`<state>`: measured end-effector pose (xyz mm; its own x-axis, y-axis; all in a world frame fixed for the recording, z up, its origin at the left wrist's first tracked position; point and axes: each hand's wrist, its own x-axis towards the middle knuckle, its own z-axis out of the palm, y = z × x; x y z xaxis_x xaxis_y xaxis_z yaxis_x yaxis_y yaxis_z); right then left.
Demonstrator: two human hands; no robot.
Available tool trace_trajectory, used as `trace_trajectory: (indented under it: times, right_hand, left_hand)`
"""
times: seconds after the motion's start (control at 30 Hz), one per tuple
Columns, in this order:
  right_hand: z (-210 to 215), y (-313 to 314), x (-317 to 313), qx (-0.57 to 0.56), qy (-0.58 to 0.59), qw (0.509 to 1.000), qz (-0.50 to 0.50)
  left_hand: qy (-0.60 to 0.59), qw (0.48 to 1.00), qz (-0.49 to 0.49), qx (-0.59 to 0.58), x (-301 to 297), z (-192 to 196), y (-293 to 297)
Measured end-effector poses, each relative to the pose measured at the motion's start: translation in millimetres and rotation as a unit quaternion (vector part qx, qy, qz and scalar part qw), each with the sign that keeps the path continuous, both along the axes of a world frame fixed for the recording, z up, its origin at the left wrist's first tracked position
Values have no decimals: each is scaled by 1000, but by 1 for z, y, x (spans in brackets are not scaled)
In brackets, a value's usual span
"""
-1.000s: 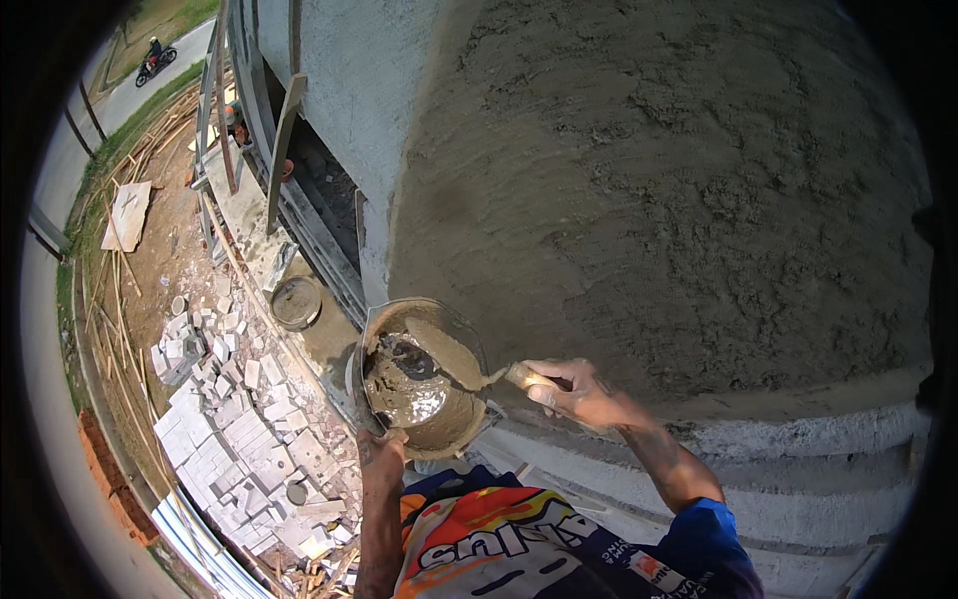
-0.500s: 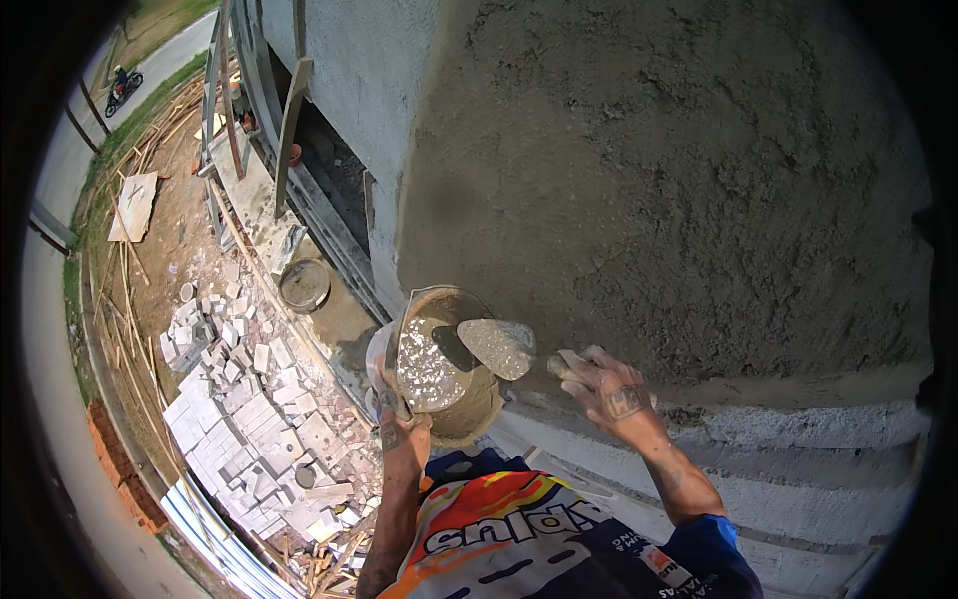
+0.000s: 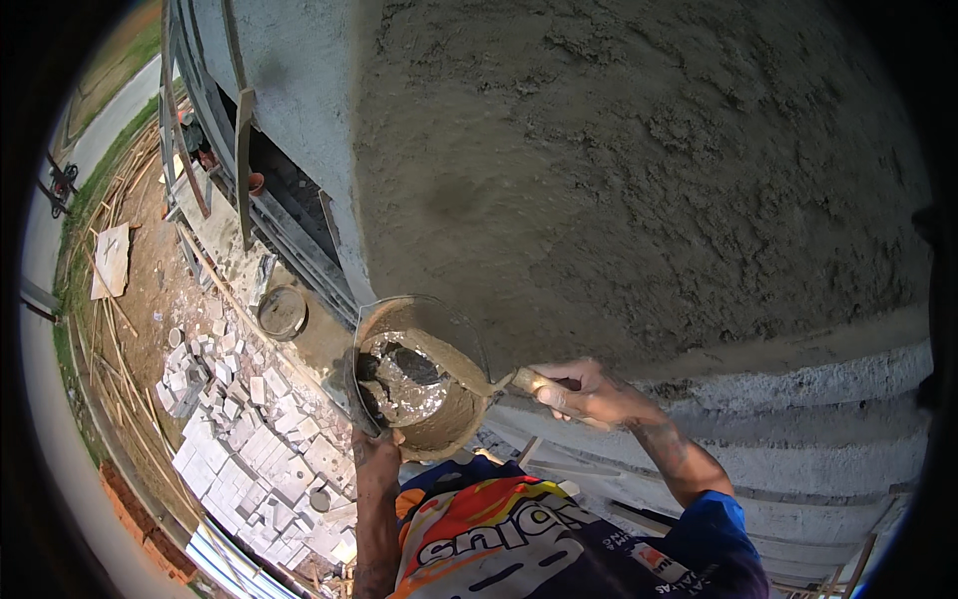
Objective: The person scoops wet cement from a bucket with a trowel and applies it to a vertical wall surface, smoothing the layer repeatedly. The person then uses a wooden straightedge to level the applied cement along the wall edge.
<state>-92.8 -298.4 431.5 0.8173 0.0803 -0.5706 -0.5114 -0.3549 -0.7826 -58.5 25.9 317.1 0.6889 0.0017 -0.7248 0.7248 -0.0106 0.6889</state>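
My left hand (image 3: 377, 451) grips the near left side of a bucket (image 3: 446, 439) of wet grey mortar (image 3: 404, 384). The bucket's mouth faces up at me, and its thin wire handle arcs over the far side. My right hand (image 3: 591, 393) is closed around the wooden handle of a trowel (image 3: 451, 361). Its mortar-coated blade is inside the bucket's rim, tilted along the right side of the wet mix. Just beyond the bucket rises a wall (image 3: 449, 200) coated in damp grey mortar, smoother at the left and rough at the right.
Farther down on the left, a round tub (image 3: 282, 312) stands on a ledge beside a wooden plank (image 3: 243, 170). Broken white blocks (image 3: 244, 429) cover the ground below. Another person (image 3: 195, 138) is near the upper left. Pale ridged masonry (image 3: 798, 429) runs along the right.
The trowel blade has gone from lying above the bucket's right rim to tilting down into the mortar. My right hand has come closer to the bucket, and the view has shifted.
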Motion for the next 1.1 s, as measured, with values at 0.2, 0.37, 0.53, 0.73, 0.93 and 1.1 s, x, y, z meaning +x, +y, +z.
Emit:
trace_trajectory:
  times: [0.2, 0.37, 0.53, 0.73, 0.93, 1.1]
  right_hand:
    - [92, -48, -21, -140, -83, 969, -187]
    - [113, -23, -52, -321, -138, 932, -94]
    - [-40, 37, -27, -482, 36, 848, 218]
    - [-94, 42, -15, -345, -72, 907, 231]
    - [8, 11, -15, -154, -113, 974, 118]
    - [84, -30, 1, -118, -7, 991, -69]
  left_hand:
    - [13, 999, 18, 41, -11, -25, 4]
    - [-60, 998, -1, 9, -24, -46, -1]
    - [-150, 988, -41, -1, -32, -35, -18]
    - [-85, 993, -62, -57, -30, -18, -12]
    - [-16, 999, -13, -37, -19, -17, -10]
    - [-3, 998, 11, -54, -20, -15, -8]
